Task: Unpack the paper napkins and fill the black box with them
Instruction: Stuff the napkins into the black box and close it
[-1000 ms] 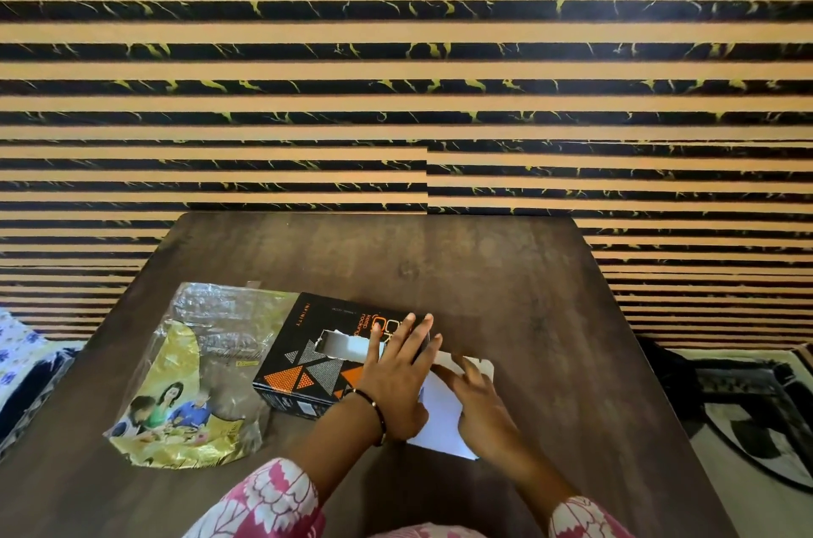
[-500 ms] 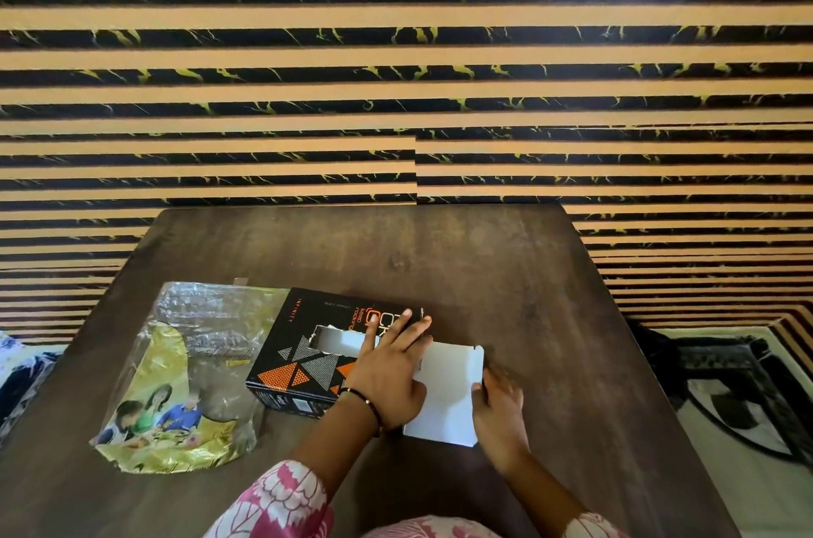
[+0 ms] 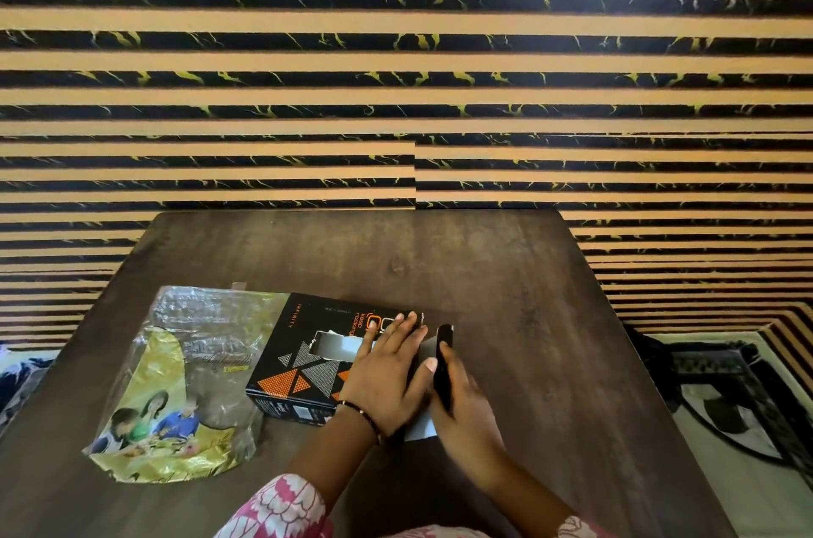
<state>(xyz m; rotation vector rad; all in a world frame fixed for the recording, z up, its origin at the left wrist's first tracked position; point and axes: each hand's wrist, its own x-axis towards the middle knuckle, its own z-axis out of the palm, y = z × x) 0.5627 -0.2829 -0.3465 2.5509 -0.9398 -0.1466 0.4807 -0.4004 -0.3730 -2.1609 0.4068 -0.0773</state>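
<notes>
The black box [image 3: 295, 366] with orange and grey triangles lies on the wooden table [image 3: 528, 308]. White napkins [image 3: 341, 344] show through the torn slot in its top. My left hand [image 3: 387, 379] rests flat on the box's right end, fingers spread, gripping nothing. My right hand [image 3: 468, 410] pinches the box's end flap [image 3: 442, 366], which stands nearly upright, edge-on to me, with a bit of its white inner side low down. The empty plastic napkin wrapper [image 3: 176, 383], clear and yellow-green with printed figures, lies just left of the box.
A striped black-and-tan wall rises behind the table's far edge. A patterned rug [image 3: 726, 414] covers the floor to the right. Patterned cloth [image 3: 17, 374] shows at the left edge. The table is bare beyond and right of the box.
The white end flap lay flat on the table at first. My right hand has since lifted it up toward the box's open end. My left hand stays on the box top.
</notes>
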